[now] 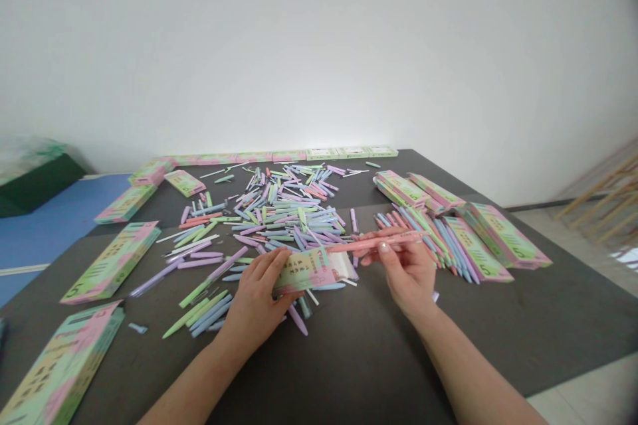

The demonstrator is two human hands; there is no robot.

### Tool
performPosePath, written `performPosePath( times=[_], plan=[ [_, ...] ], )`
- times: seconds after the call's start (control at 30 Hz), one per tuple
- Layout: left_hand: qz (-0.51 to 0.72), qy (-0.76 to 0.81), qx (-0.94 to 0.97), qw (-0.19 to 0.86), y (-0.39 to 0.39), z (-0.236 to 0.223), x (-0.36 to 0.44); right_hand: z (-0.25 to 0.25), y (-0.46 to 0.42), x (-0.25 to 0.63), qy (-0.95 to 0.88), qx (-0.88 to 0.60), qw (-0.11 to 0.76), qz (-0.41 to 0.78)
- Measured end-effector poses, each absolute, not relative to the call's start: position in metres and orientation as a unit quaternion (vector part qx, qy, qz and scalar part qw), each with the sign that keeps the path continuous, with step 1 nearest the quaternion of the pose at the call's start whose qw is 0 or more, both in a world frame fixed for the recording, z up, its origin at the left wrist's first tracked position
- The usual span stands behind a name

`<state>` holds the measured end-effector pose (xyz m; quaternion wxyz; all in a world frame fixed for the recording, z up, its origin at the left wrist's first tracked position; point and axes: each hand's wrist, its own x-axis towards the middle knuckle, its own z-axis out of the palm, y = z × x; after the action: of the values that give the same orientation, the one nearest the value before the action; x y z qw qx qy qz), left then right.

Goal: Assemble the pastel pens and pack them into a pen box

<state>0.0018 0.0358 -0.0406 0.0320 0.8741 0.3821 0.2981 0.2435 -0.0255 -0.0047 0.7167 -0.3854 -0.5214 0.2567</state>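
Observation:
My left hand [262, 295] is closed around a small green-and-pink printed box [306, 270], its open end with a white flap turned to the right. Between the fingers and thumb of my right hand [399, 265] is a coral pen [379, 241], lying nearly level. The pen's left tip is at the box's open end; whether it has entered cannot be made out. Beneath and beyond both hands spreads a loose heap of pastel pen parts [284, 216] in purple, blue and green. Close to my right hand lies a row of assembled-looking pens [438, 239].
Printed boxes stand along the left side [112, 262], the back edge [249, 157] and the right side [508, 236] of the dark table [379, 358]. A dark green bin [40, 182] sits on a blue surface at far left. A white wall rises behind.

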Motion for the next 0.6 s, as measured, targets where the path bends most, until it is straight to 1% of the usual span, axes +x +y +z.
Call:
performPosePath(
  times=[0.13,0.6],
  plan=[
    [0.299,0.386,0.872,0.034,0.0359,-0.0407,0.0016,-0.0042,-0.0257,0.2444,-0.521,-0.396,0.713,0.252],
    [0.303,0.384,0.871,0.034,0.037,-0.0415,0.001,-0.0071,-0.0244,0.2451,-0.522,-0.362,0.723,0.272]
  ],
)
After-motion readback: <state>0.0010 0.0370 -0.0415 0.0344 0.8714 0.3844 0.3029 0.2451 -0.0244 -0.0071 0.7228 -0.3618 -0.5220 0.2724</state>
